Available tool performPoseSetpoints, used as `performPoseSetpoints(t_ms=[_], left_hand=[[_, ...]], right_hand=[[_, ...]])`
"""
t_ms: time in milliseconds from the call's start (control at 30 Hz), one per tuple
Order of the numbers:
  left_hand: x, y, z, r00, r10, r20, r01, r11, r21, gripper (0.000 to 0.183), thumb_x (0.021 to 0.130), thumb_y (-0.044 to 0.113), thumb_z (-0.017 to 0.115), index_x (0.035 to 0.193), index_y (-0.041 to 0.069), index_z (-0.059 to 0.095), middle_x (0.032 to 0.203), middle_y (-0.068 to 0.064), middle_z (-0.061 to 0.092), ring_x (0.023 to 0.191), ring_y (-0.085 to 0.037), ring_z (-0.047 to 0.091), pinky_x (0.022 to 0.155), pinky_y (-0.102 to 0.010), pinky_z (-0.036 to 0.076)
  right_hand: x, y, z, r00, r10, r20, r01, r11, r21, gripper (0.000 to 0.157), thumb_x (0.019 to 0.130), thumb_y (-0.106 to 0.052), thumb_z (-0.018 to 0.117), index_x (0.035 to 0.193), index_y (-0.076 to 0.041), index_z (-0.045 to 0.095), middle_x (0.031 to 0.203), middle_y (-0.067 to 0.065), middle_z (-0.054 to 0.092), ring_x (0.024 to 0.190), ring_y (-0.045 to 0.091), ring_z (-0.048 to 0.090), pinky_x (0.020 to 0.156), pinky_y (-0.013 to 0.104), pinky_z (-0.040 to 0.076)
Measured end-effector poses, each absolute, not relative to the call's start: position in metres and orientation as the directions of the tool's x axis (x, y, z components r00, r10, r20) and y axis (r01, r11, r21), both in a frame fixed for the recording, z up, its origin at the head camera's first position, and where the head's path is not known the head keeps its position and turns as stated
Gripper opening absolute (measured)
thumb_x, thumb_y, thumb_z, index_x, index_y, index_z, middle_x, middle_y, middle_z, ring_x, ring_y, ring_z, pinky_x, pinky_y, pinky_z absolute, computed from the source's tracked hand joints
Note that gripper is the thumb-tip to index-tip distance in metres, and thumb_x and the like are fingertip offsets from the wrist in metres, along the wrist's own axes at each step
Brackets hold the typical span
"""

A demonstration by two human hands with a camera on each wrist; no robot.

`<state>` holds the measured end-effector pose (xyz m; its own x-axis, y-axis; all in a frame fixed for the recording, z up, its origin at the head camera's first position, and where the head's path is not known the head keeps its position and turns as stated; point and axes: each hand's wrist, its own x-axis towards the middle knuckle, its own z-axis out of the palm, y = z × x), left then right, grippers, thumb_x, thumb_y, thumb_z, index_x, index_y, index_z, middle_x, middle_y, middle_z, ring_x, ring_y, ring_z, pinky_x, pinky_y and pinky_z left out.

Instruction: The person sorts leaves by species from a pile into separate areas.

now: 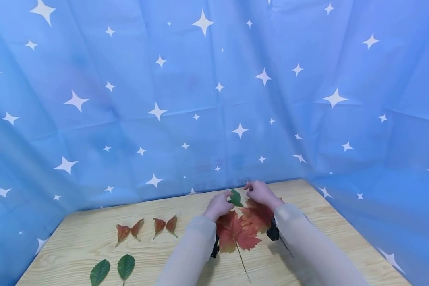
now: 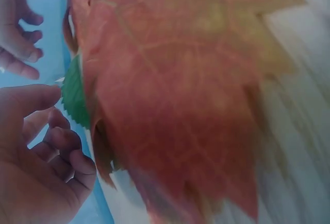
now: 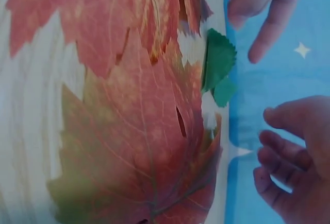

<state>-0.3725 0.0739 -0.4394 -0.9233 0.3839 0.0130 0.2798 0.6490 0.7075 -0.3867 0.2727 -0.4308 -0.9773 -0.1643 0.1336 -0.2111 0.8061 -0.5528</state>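
A small green leaf [image 1: 236, 198] lies at the far side of the table, just beyond two large red-orange maple leaves. One maple leaf [image 1: 234, 232] is nearest my left hand; the other [image 1: 257, 214] lies partly under my right forearm. My left hand [image 1: 219, 205] hovers beside the green leaf, its fingers loosely bent and holding nothing. In the right wrist view, those fingers stand apart from the green leaf [image 3: 219, 59], and a second green piece [image 3: 224, 92] shows beside it. Past the leaf's other side, my right hand [image 1: 261, 193] is raised with loosely curled, unfilled fingers.
On the left of the wooden table [image 1: 85, 230] lie two pairs of small reddish-brown leaves [image 1: 123, 232] [image 1: 159, 225]. Nearer the front are two green leaves [image 1: 100, 272] [image 1: 126, 265]. A blue star-patterned curtain [image 1: 186, 99] hangs behind the table.
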Motion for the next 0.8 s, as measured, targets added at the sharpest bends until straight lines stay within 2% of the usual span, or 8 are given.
performPoseSetpoints(t_ms=[100,200,367,533,600,667,733,800], left_hand=[[-0.374,0.077,-0.441,-0.926,0.377,0.011,0.284,0.678,0.678,0.043,0.093,0.014,0.063,0.135,0.010,0.058,0.136,-0.010,0.055,0.113,-0.027,0.057,0.091,-0.044,0.048],[-0.374,0.080,-0.442,-0.928,0.372,0.013,0.287,0.693,0.661,0.040,0.093,0.014,0.063,0.132,0.010,0.061,0.133,-0.010,0.058,0.113,-0.026,0.056,0.092,-0.044,0.048],[-0.376,0.084,-0.442,-0.921,0.390,0.028,0.317,0.703,0.637,0.028,0.093,0.015,0.062,0.119,0.010,0.068,0.117,-0.007,0.065,0.098,-0.021,0.059,0.086,-0.040,0.049],[-0.378,0.081,-0.445,-0.916,0.399,0.031,0.330,0.709,0.623,0.016,0.092,0.015,0.064,0.103,0.009,0.073,0.098,-0.002,0.067,0.083,-0.016,0.060,0.077,-0.035,0.051],[-0.379,0.079,-0.446,-0.915,0.402,0.036,0.332,0.701,0.631,0.013,0.092,0.014,0.063,0.094,0.008,0.074,0.087,0.000,0.065,0.072,-0.014,0.057,0.067,-0.032,0.050],[-0.380,0.076,-0.448,-0.915,0.400,0.047,0.333,0.686,0.647,0.019,0.092,0.014,0.061,0.076,0.008,0.069,0.069,0.002,0.057,0.059,-0.013,0.050,0.056,-0.029,0.045],[-0.381,0.074,-0.450,-0.918,0.392,0.056,0.325,0.666,0.672,0.032,0.093,0.013,0.058,0.061,0.011,0.058,0.056,0.002,0.045,0.048,-0.013,0.041,0.048,-0.027,0.037],[-0.382,0.072,-0.451,-0.924,0.376,0.061,0.310,0.647,0.697,0.042,0.093,0.014,0.058,0.053,0.013,0.044,0.049,0.000,0.034,0.042,-0.015,0.034,0.044,-0.027,0.030]], right_hand=[[-0.391,0.273,-0.431,-0.967,-0.203,0.154,-0.254,0.806,-0.534,0.027,0.087,0.000,0.058,0.112,0.002,0.069,0.094,0.010,0.065,0.075,0.020,0.056,0.067,0.035,0.047],[-0.395,0.274,-0.431,-0.960,-0.236,0.149,-0.279,0.804,-0.525,0.029,0.087,0.002,0.056,0.114,0.004,0.068,0.090,0.008,0.063,0.071,0.019,0.053,0.064,0.034,0.046],[-0.399,0.275,-0.433,-0.958,-0.255,0.130,-0.285,0.809,-0.515,0.032,0.088,0.004,0.055,0.117,0.003,0.067,0.095,0.012,0.063,0.076,0.020,0.055,0.066,0.035,0.047],[-0.398,0.269,-0.434,-0.934,-0.325,0.145,-0.353,0.793,-0.497,0.033,0.087,0.007,0.056,0.118,0.004,0.067,0.109,0.018,0.064,0.094,0.030,0.060,0.074,0.040,0.049],[-0.398,0.265,-0.435,-0.928,-0.345,0.142,-0.368,0.781,-0.506,0.033,0.087,0.007,0.056,0.119,0.004,0.066,0.115,0.020,0.064,0.086,0.030,0.061,0.074,0.040,0.047],[-0.399,0.260,-0.436,-0.926,-0.353,0.131,-0.369,0.780,-0.505,0.033,0.089,0.006,0.057,0.120,0.004,0.066,0.120,0.020,0.063,0.074,0.024,0.058,0.072,0.038,0.045],[-0.401,0.256,-0.439,-0.930,-0.353,0.106,-0.354,0.778,-0.519,0.032,0.091,0.002,0.057,0.122,0.003,0.065,0.121,0.020,0.062,0.057,0.019,0.049,0.067,0.035,0.042],[-0.402,0.252,-0.441,-0.934,-0.349,0.076,-0.336,0.787,-0.517,0.031,0.094,-0.003,0.057,0.124,0.001,0.064,0.122,0.019,0.062,0.059,0.015,0.049,0.069,0.035,0.044]])
